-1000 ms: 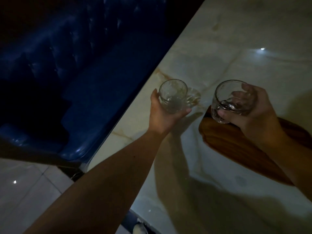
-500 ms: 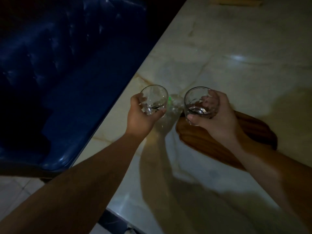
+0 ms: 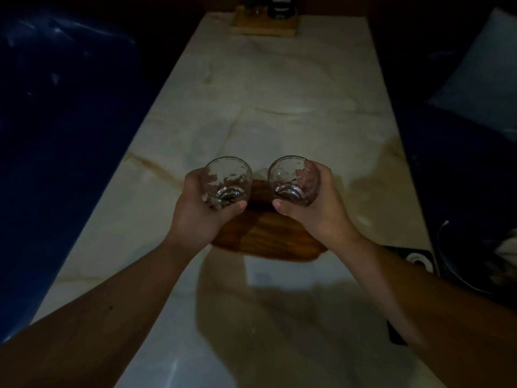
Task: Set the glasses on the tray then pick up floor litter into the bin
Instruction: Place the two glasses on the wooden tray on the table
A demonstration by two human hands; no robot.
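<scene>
Clear glass is counted twice: one tumbler (image 3: 228, 179) is gripped by the closed fingers (image 3: 237, 206) of the left hand (image 3: 198, 211), a second tumbler (image 3: 293, 177) by the closed fingers of the right hand (image 3: 316, 208), both held upright, side by side and apart, over the far end of a single wooden tray (image 3: 268, 236). Whether either base touches the tray cannot be told. Beyond the tray the long pale marble surface (image 3: 279, 107) is left open up to a wooden stand (image 3: 264, 25) at its far edge, and dark blue seating (image 3: 61, 121) is seen along both long edges in a dim room.
</scene>
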